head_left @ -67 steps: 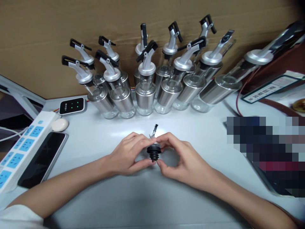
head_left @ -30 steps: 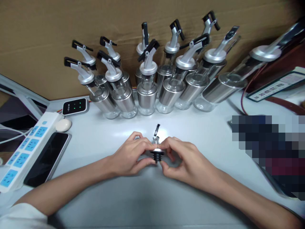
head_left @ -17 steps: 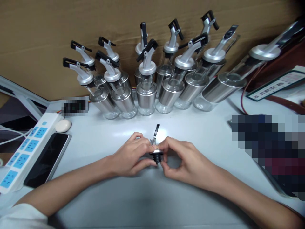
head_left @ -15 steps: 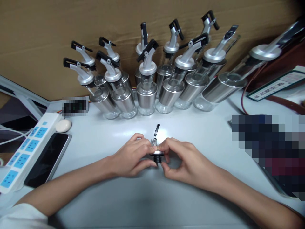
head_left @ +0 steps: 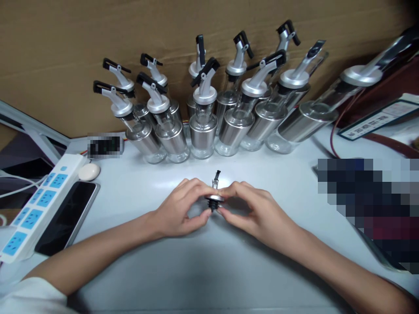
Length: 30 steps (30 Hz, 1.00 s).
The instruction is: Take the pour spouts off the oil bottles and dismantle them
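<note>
At the middle of the table, my left hand [head_left: 183,207] and my right hand [head_left: 253,207] pinch a bottle pourer [head_left: 214,199] from both sides. The thumbs are low, by its ribbed black stopper, and the forefingers meet over its silver collar. The spout points away from me, its lower part partly covered by my fingertips. At the spout's far end shows a small black lever piece [head_left: 217,175]; I cannot tell whether it is joined to the spout or lies behind it.
Several glass-and-steel bottles [head_left: 203,133] with pourers stand in a group at the back, before a cardboard wall [head_left: 65,35]. To the left are a power strip [head_left: 37,209], a phone [head_left: 67,218] and a round white object [head_left: 89,172]. A blurred-out dark thing lies right.
Both hands have moved slightly away from me with the pourer. Its spout now reaches the black piece, where a gap showed before. My thumbs have closed in under the stopper.
</note>
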Motion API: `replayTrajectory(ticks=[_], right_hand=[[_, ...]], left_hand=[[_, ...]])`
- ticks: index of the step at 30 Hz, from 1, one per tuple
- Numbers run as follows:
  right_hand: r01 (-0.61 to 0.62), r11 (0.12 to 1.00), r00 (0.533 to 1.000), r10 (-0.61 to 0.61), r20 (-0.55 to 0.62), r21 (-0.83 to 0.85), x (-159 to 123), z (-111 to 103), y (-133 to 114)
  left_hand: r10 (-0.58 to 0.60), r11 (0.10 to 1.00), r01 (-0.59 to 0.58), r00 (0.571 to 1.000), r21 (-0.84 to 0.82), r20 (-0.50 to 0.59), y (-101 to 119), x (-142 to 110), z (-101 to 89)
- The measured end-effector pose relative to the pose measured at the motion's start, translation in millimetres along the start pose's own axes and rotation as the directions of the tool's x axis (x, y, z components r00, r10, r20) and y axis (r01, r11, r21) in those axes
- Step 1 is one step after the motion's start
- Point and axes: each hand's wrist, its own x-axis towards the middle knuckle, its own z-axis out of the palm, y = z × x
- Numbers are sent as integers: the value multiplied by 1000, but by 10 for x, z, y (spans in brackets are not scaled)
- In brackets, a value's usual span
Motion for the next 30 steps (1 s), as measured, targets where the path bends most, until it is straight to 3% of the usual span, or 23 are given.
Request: replayTrajectory(ticks=[4, 10, 15, 19, 22, 26, 30], right_hand=[[54, 992, 998, -52, 21, -116, 43, -10, 38], [56, 914, 993, -9, 118, -402, 53, 11, 62], [83, 943, 995, -58, 86, -323, 62, -22, 109], [35, 959, 996, -11, 87, -280, 57, -60, 135], [-3, 929, 998, 24, 53, -369, 48, -74, 144], [-51, 826, 998, 59, -4, -562, 47, -82, 191], [-70, 812, 993, 110, 34, -579, 55, -84, 225]], left_hand=[[-85, 994, 89, 994, 58, -66, 2, 2, 27], [-129, 990, 128, 992, 65, -2, -13, 5, 45], [-82, 996, 83, 996, -39, 18, -15, 10, 33], [-82, 997, 82, 996, -4, 31, 3, 28, 24], [-96, 995, 95, 995, 27, 27, 15, 32, 21], [-88, 996, 88, 996, -8, 31, 1, 11, 28], [-8, 994, 0, 997, -110, -72, -35, -15, 53]])
